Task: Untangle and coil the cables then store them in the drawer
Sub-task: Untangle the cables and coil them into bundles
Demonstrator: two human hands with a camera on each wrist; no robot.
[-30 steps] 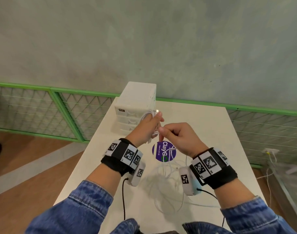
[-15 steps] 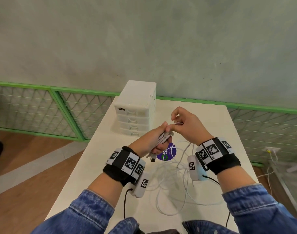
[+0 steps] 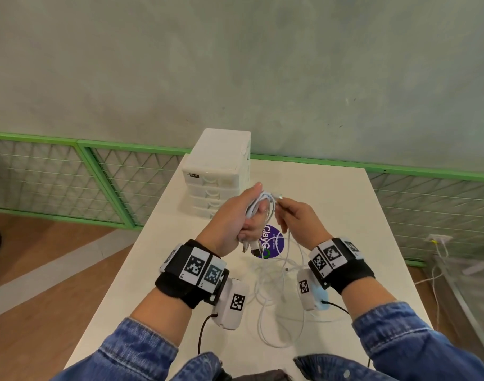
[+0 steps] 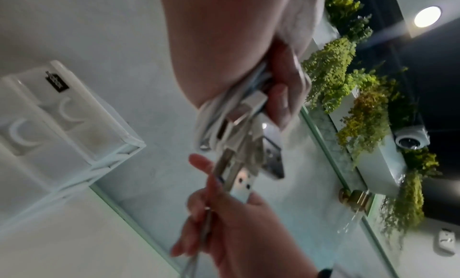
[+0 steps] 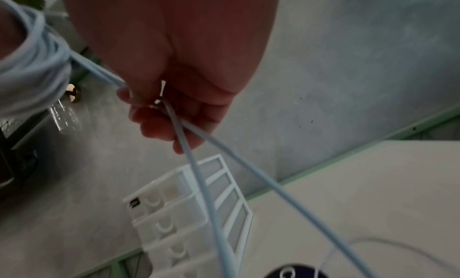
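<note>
My left hand [image 3: 242, 215] is raised over the table with white cable loops [image 3: 258, 202] wound around it, and USB plugs [image 4: 251, 113] hang below its curled fingers. Just to its right, my right hand [image 3: 295, 218] pinches a white cable strand [image 5: 196, 164] running from the loops. More loose white cable [image 3: 276, 298] trails down to a tangle on the white table [image 3: 345, 215]. A white drawer unit [image 3: 217, 171] stands at the table's far left, all its drawers closed.
A round purple sticker [image 3: 273, 244] lies on the table under my hands. Green-framed mesh railing [image 3: 84, 182] runs behind the table, with a grey wall beyond. Wooden floor lies to the left, and another cable hangs at the far right.
My left hand rose and turned upright with the loops around it. My right hand dropped from above the left hand to beside it, carrying the strand round the coil.
</note>
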